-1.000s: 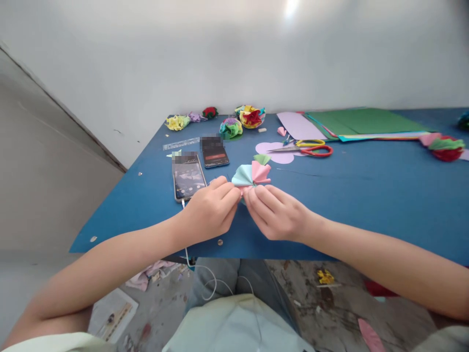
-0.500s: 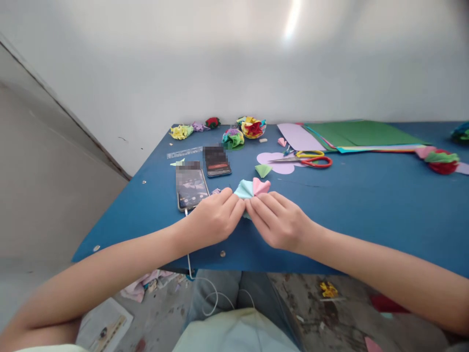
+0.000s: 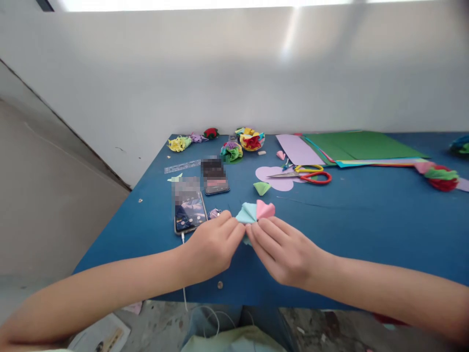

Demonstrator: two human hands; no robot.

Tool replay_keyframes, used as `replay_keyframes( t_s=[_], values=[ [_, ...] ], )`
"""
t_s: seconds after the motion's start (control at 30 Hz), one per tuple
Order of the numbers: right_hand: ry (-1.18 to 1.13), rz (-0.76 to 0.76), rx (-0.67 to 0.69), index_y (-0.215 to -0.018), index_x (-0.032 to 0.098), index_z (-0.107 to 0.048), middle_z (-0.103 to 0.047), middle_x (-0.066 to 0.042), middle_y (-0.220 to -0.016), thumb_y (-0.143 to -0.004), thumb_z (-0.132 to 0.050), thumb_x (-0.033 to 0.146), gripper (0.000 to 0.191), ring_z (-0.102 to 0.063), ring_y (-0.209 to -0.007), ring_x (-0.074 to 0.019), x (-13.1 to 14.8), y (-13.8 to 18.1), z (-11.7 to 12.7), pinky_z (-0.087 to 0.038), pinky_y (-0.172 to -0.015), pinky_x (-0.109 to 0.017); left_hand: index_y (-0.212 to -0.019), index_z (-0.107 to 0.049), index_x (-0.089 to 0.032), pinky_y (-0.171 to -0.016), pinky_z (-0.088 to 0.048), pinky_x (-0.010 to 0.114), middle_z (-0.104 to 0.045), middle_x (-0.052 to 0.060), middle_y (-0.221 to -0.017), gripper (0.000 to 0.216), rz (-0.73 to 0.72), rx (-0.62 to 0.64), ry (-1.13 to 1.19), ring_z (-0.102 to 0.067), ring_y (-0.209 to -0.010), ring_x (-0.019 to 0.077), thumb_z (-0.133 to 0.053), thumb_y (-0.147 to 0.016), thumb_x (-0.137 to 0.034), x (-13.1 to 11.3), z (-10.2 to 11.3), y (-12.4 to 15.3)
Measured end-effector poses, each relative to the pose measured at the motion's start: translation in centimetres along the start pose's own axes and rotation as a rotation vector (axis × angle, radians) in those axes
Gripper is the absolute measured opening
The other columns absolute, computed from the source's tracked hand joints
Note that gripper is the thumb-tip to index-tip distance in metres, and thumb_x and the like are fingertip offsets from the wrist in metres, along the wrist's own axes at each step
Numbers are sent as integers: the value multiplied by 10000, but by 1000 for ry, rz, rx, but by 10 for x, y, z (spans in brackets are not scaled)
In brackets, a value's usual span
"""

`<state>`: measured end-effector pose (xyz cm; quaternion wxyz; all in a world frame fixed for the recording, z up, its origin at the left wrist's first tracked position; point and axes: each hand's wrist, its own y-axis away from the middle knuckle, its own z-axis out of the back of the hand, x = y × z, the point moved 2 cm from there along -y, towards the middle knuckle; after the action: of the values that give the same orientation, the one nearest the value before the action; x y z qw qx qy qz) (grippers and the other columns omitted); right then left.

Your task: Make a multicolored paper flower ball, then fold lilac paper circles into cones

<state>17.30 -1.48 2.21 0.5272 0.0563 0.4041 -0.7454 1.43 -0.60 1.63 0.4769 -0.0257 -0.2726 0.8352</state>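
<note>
Between my hands is a paper flower (image 3: 252, 212) with a light blue fold and a pink fold fanning out at the top. My left hand (image 3: 212, 244) pinches its blue side, fingers closed. My right hand (image 3: 284, 247) pinches the pink side, its fingertips nearly meeting those of the left. The lower part of the flower is mostly hidden behind my fingers. Just beyond it lies a folded green paper piece (image 3: 262, 188). Scissors (image 3: 304, 174) with red and yellow handles rest on a lilac paper flower shape (image 3: 280, 179).
Two phones (image 3: 190, 215) (image 3: 215, 183) lie left on the blue table (image 3: 366, 234), one on a white cable. A clear ruler (image 3: 182, 166) and several crumpled paper flowers (image 3: 251, 140) are behind them. Coloured sheets (image 3: 362, 145) are stacked back right; another paper flower (image 3: 441, 177) lies at right.
The view has tilted upward, so the table and my hands appear lower. Both hands keep their pinch on the paper flower, with little other visible change.
</note>
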Motion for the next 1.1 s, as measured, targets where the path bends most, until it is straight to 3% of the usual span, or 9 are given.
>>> replay_keyframes(
  t_s=[0.1,0.23,0.37,0.5,0.57,0.77,0.87,0.97,1.1],
  values=[
    [-69,-65,48,-734,78,-648,-579,-84,-639,-785,-508,48,152,-517,-601,-184,0,-1,-2,-447,-576,-369,-837,-590,-71,-545,-364,299,-550,58,-685,94,-252,-101,-317,-494,-648,168,-513,-812,-119,-5,-5,8],
    [-29,-97,126,-765,71,-651,-563,-86,-633,-772,-488,34,167,-504,-599,-191,4,0,-4,-437,-593,-387,-891,-603,-59,-576,-374,303,-596,92,-761,142,-313,-86,-375,-533,-727,186,-509,-832,-146,-7,-8,11],
    [-67,-62,122,-768,84,-632,-564,-95,-671,-798,-460,62,175,-500,-611,-195,9,4,-4,-413,-573,-380,-787,-576,-83,-541,-340,317,-525,59,-651,99,-195,-101,-179,-454,-617,166,-481,-812,-93,-7,-12,10],
    [-111,-43,77,-756,97,-610,-571,-105,-724,-824,-419,65,206,-508,-669,-197,13,8,-8,-422,-625,-390,-736,-535,-107,-535,-342,329,-464,53,-642,167,67,24,173,-362,-579,159,-392,-816,-73,-8,-13,9],
    [-113,-50,75,-754,95,-609,-572,-108,-728,-824,-417,59,208,-507,-674,-196,14,8,-11,-424,-626,-390,-718,-525,-113,-541,-357,324,-456,54,-648,184,138,61,220,-366,-590,159,-378,-817,-64,-9,-13,10],
    [-141,-100,46,-742,77,-616,-566,-95,-674,-820,-427,37,209,-505,-624,-184,13,4,-13,-442,-598,-377,-803,-577,-61,-565,-398,320,-534,75,-683,65,-171,-99,-183,-480,-652,177,-515,-785,-59,-11,-11,15],
    [-145,-142,31,-766,62,-614,-575,-90,-674,-812,-459,33,164,-524,-628,-183,8,4,-16,-468,-624,-389,-847,-567,-70,-583,-414,313,-544,70,-694,76,-199,-140,-120,-490,-659,170,-523,-786,-59,-3,-10,15],
    [-216,-157,-72,-837,56,-597,-598,-91,-705,-787,-556,76,67,-560,-688,-191,-1,9,-22,-493,-658,-385,-893,-528,-125,-607,-416,303,-517,36,-693,119,2,-189,252,-443,-630,140,-530,-785,-76,9,-8,14],
    [-434,-206,-326,-942,82,-553,-635,-110,-792,-767,-604,107,184,-582,-742,-177,-17,20,-27,-518,-633,-330,-1104,-426,-204,-745,-441,315,-487,81,-1014,435,555,-263,998,-494,-897,183,-638,-754,-349,25,-16,13]
  ],
)
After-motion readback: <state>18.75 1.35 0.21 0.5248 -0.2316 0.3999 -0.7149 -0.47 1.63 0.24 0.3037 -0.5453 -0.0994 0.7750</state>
